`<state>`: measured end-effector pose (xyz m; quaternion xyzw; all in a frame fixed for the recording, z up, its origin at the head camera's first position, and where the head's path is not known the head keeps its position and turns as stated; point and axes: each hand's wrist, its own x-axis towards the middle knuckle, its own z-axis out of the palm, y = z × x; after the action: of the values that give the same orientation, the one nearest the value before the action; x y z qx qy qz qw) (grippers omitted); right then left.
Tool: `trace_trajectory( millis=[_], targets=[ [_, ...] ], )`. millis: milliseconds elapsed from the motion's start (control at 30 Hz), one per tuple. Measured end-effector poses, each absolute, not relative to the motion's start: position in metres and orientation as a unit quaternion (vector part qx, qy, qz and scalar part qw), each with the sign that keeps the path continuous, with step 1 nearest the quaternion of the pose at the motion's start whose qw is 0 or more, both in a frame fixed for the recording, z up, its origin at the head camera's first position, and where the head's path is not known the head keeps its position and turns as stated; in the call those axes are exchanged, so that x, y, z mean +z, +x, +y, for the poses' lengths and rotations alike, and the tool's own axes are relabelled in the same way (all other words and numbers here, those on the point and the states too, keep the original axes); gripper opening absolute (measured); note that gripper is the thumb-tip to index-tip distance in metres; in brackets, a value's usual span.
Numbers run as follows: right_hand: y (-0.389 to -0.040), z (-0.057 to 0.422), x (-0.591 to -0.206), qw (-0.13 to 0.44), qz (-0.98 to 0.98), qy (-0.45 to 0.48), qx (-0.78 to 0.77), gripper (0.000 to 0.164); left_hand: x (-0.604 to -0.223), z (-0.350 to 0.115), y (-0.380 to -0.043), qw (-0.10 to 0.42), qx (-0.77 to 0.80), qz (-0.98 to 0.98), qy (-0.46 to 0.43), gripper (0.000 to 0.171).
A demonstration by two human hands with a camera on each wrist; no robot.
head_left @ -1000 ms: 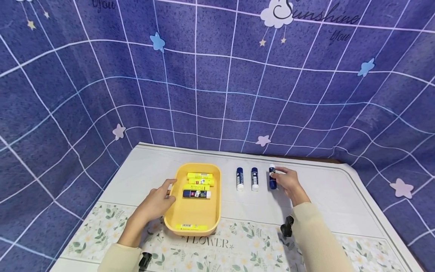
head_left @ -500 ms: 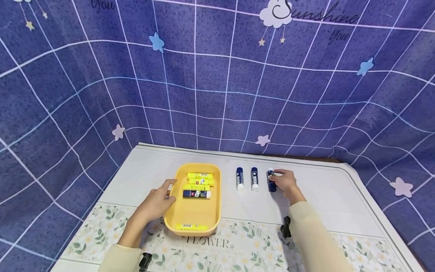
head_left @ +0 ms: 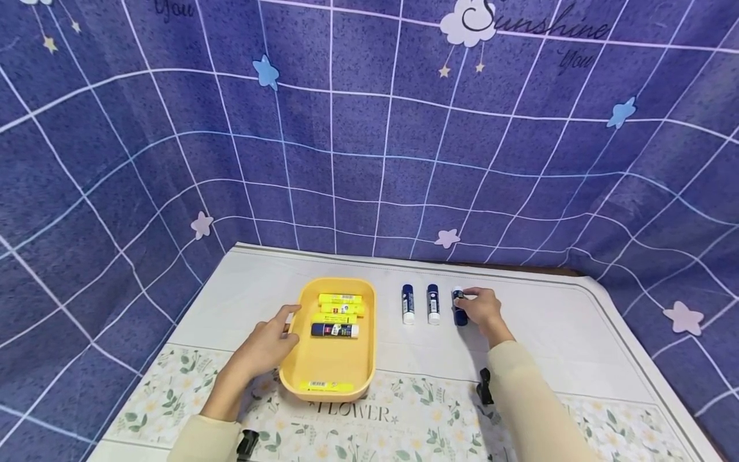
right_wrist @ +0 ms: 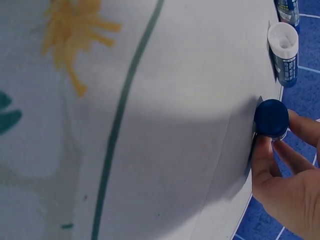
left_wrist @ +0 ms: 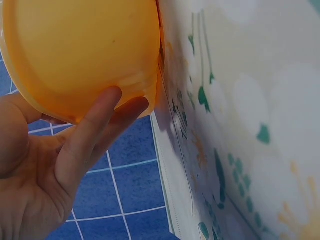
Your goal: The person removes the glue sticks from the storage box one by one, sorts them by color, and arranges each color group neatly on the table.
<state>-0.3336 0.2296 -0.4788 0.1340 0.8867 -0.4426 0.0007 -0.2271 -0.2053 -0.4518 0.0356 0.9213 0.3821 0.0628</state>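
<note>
Cream sleeves (head_left: 534, 398) — black wrist cameras (head_left: 485, 387)

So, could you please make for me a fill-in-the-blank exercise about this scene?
The hand touching the yellow tray is the ____ one.
The tray contains one blue glue stick and ____ yellow ones.
The nearer end of the glue stick in the right hand is coloured ____.
The nearer ends of the two glue sticks beside it are coloured ____.
Missing words: left; four; blue; white.

Bright, even light covers the table (head_left: 392, 353) between my left hand (head_left: 267, 340) and right hand (head_left: 484, 310), the latter beside soft shadow (right_wrist: 175, 170). Beyond, curtain (head_left: 358, 167) lines bow. Dimmer wrist views blur nearby cloth (left_wrist: 260, 100).
</note>
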Motion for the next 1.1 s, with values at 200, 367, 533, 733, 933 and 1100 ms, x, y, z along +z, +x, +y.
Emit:
trace_trajectory(
  millis=[200, 367, 533, 733, 933, 1100],
  targets=[
    [-0.334, 0.227, -0.477, 0.006, 0.892, 0.137, -0.431, 0.052, -0.451, -0.205, -0.226, 0.062, 0.38, 0.922, 0.033, 0.062],
    [-0.331, 0.226, -0.471, 0.013, 0.885, 0.149, -0.442, 0.062, -0.452, -0.205, -0.226, 0.064, 0.382, 0.921, 0.034, 0.062],
    [-0.33, 0.227, -0.463, -0.02, 0.882, 0.158, -0.445, 0.061, -0.452, -0.206, -0.227, 0.066, 0.383, 0.921, 0.033, 0.062],
    [-0.329, 0.225, -0.45, -0.075, 0.86, 0.146, -0.483, 0.058, -0.452, -0.205, -0.228, 0.068, 0.385, 0.92, 0.038, 0.063],
    [-0.329, 0.206, -0.441, -0.089, 0.814, 0.082, -0.568, 0.054, -0.452, -0.205, -0.228, 0.07, 0.383, 0.92, 0.038, 0.062],
    [-0.327, 0.18, -0.431, -0.047, 0.783, 0.003, -0.62, 0.054, -0.451, -0.205, -0.227, 0.068, 0.379, 0.922, 0.036, 0.062]
  ],
)
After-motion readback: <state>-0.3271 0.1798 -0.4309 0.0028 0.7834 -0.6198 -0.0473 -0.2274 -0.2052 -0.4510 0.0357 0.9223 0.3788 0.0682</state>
